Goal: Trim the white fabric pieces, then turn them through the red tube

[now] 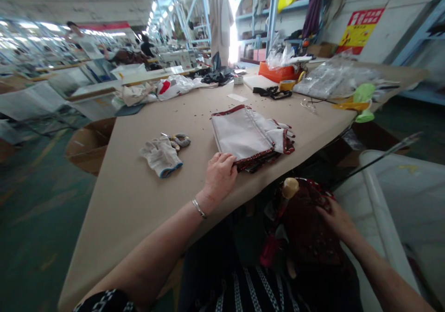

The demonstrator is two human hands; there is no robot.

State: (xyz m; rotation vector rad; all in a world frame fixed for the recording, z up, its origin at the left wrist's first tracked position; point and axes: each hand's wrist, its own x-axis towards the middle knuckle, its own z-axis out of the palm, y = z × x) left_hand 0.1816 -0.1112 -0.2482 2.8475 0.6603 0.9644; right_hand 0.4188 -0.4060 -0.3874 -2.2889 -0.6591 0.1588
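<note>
Resting at the near left corner of a stack of white fabric pieces with dark red trim, the left hand has its fingers curled close together in the head view; whether the thumb pinches the corner from below cannot be told. The stack lies on the brown-covered table, by its near edge, with folded, uneven ends fanning out on its right side. A metal bracelet circles the left wrist.

Below the table edge, on the right, the right hand touches a dark red cloth near the person's lap. Its thumb points toward the cloth, but shadow and blur hide whether it pinches any of it. A tan rounded knob stands just left of that hand, and a white bin is to the right.

Left of the stack, well apart from it, lies a pale work glove with a blue cuff edge, next to a pair of scissors with wrapped handles. Farther back are yellow tape, black straps and clear plastic bags.
</note>
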